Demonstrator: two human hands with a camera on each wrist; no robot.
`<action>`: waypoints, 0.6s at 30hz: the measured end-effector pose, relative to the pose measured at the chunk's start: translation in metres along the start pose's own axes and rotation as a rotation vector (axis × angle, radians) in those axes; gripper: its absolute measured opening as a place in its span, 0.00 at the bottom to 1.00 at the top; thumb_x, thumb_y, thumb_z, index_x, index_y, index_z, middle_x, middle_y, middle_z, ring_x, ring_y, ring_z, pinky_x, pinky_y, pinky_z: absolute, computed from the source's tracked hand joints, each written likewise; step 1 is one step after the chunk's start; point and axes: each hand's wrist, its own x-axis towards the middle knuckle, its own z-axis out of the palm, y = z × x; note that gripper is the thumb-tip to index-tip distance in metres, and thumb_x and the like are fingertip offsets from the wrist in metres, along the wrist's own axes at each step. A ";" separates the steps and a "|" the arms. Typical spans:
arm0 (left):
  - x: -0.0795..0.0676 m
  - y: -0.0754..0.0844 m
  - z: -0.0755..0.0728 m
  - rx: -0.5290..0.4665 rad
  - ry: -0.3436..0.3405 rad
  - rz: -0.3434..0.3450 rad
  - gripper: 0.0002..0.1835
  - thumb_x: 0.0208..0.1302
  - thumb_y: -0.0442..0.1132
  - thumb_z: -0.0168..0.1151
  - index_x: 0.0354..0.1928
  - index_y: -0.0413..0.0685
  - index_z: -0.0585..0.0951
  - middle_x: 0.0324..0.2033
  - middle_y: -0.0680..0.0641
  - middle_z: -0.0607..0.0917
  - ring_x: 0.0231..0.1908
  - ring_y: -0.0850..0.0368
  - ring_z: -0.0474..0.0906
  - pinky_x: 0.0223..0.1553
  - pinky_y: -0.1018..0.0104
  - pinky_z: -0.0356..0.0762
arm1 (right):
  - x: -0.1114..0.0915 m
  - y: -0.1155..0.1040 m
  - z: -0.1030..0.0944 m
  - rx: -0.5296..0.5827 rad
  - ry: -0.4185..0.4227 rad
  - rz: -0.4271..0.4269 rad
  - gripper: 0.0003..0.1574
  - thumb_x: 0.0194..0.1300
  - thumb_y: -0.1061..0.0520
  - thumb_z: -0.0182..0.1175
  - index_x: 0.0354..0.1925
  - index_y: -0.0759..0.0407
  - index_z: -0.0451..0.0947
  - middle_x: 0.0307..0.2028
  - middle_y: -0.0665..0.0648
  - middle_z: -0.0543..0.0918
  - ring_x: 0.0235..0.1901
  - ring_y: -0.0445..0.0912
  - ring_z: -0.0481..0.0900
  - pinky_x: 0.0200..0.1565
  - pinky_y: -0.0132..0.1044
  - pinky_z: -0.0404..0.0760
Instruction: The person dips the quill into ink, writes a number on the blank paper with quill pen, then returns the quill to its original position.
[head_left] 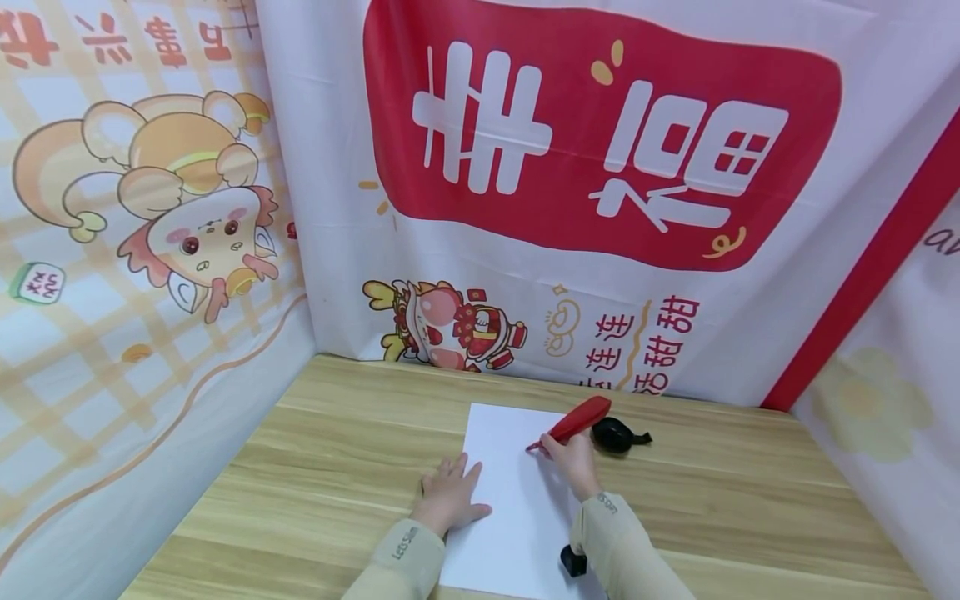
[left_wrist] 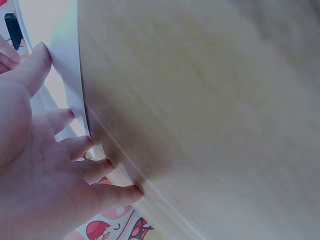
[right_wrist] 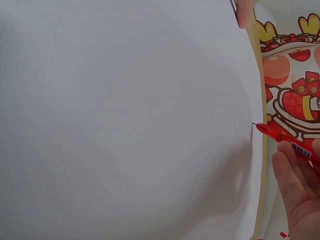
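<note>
A red pen [head_left: 572,422] is held in the right hand [head_left: 572,461], its tip resting on the white sheet of paper [head_left: 517,500] near the sheet's far right part. The right wrist view shows the pen's fine dark tip touching the paper [right_wrist: 125,120] close to its edge, with the red barrel [right_wrist: 285,140] running back under the fingers [right_wrist: 290,175]. The grip of that hand is curled around the barrel, pinching it as one holds a pen for writing (the upper end of the pen points away toward the backdrop).

The paper lies flat on the wooden tabletop [head_left: 315,467], roughly in the middle, its long sides running away from the person. The left hand [head_left: 450,492] lies on the sheet's left edge with its grip spread, fingers straight and pressed down. In the left wrist view the fingertips [left_wrist: 82,145] sit right at the paper's edge [left_wrist: 65,60], where it meets the wood [left_wrist: 200,100].

Just beside the right hand, on the far side, a small black object [head_left: 617,434] rests on the tabletop, off the paper. Both forearms wear pale olive sleeves [head_left: 622,542]. Printed cloth banners surround the tabletop: a red panel with white characters [head_left: 600,133] at the back and a cartoon figure [head_left: 180,208] on the left.
</note>
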 end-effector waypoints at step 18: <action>-0.001 0.000 -0.001 0.004 -0.001 0.002 0.36 0.55 0.54 0.63 0.64 0.45 0.67 0.66 0.36 0.59 0.65 0.33 0.47 0.57 0.29 0.43 | -0.011 0.000 0.000 -0.003 -0.033 -0.018 0.26 0.58 0.67 0.60 0.52 0.70 0.63 0.34 0.62 0.81 0.31 0.50 0.82 0.37 0.41 0.82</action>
